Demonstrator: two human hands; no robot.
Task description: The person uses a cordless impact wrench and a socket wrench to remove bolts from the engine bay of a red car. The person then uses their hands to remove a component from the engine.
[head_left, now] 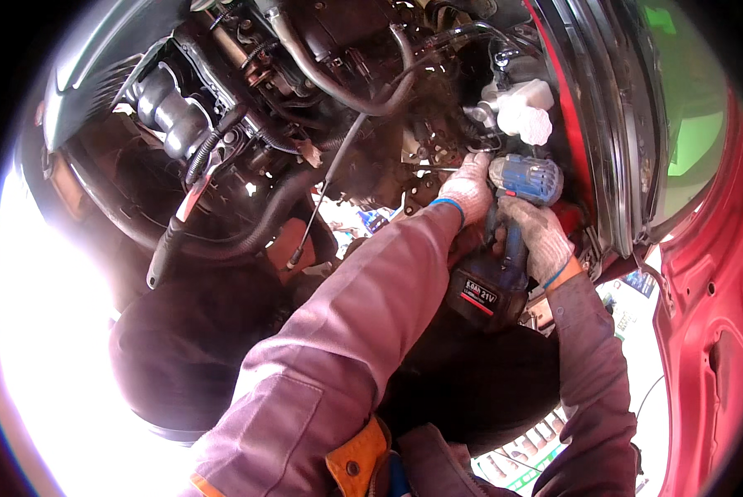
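Observation:
My left hand (467, 189), in a white knit glove, is closed just in front of a blue cordless impact driver (525, 178), beside a thin metal shaft (434, 168) that points into the engine bay; exactly what its fingers grip is hidden. My right hand (537, 236), also gloved, is wrapped round the driver's handle, below its motor housing. The driver's black battery pack (487, 290) hangs beneath. Above both hands is a white plastic reservoir (525, 112) among hoses and engine parts.
A hose (264, 224) curves across the left. A black-handled tool (166, 248) rests among the engine parts, near a hanging rod (322, 207). A red car door (711, 348) fills the right side. A tool case (521, 451) lies low behind my dark-trousered legs.

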